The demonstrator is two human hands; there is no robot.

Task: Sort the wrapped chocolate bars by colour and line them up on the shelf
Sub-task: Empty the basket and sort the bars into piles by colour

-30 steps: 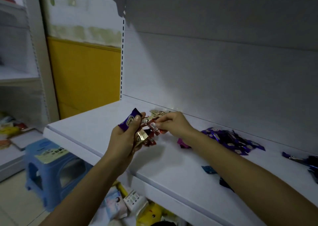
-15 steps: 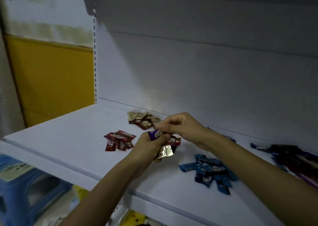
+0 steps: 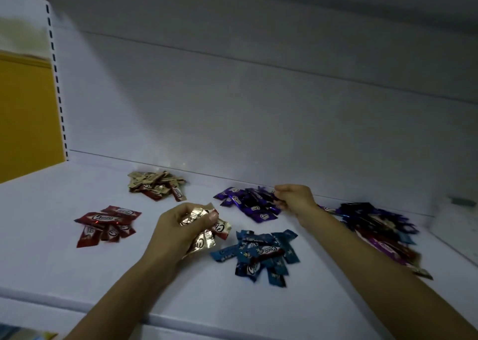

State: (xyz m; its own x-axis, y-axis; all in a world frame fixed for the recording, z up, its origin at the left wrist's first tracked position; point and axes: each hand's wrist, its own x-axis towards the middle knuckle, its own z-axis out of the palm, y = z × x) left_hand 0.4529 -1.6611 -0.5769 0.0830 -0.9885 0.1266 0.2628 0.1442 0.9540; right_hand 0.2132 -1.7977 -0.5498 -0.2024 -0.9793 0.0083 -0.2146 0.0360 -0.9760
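Shelf (image 3: 64,262): white, smooth, flat.
Mixed heap (image 3: 375,226): dark glossy wrappers, shelf's far right.
Blue pile (image 3: 261,254): shiny, in front of purple pile (image 3: 249,204).
Red pile (image 3: 107,224), gold pile (image 3: 155,185): crinkled foil, left.
Left hand (image 3: 176,232): clenches crumpled gold bars (image 3: 207,236).
Right hand (image 3: 294,200): curled at purple pile; grasp unclear.

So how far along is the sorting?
Done: a gold pile, red pile, purple pile and blue pile lie on the shelf, loose rather than lined up. In hand: the left hand grips a bunch of gold and red bars; the right hand is curled at the purple pile, pinching a bar or not I cannot tell. Left: the mixed heap on the right, then lining everything up.
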